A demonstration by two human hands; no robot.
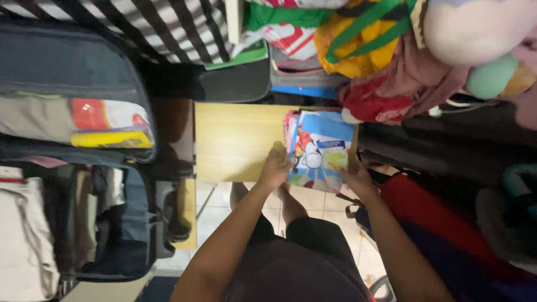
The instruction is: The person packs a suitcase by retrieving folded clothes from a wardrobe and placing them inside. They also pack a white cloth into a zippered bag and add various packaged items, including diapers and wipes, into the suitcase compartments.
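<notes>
Dark fabric of the person's clothing fills the near edge, with pale floor tiles [313,201] seen beside it. Beyond, a folded printed cloth [318,152] — blue, with cartoon patches — is gripped at its two near corners: the left hand [275,166] is closed on one side, the right hand [358,178] on the other, hands apart. Bare, smooth yellow wooden tabletop [235,140] lies open left of the cloth. Farther off, an open grey suitcase [67,67] and heaped soft clothes [380,50] crowd the edges.
</notes>
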